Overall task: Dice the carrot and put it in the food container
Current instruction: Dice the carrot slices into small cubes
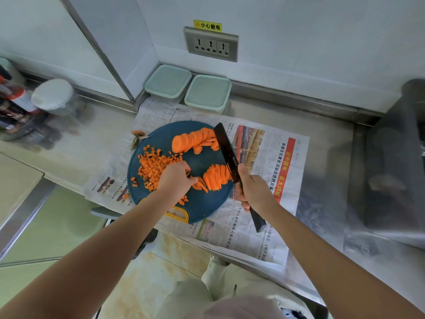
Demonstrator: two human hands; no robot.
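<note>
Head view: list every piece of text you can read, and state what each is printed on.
"小心触电": yellow sticker above the wall socket.
"过中国年 品大同味": red headline band on the newspaper.
"新春文化惠民活动走进府文庙": black headline beside that band.
"03": page number at the newspaper's far edge.
The label on the knife and the newspaper's body text are too small to read.

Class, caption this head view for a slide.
Right hand holds a knife beside carrot strips; left hand touches them on the cutting board.
</note>
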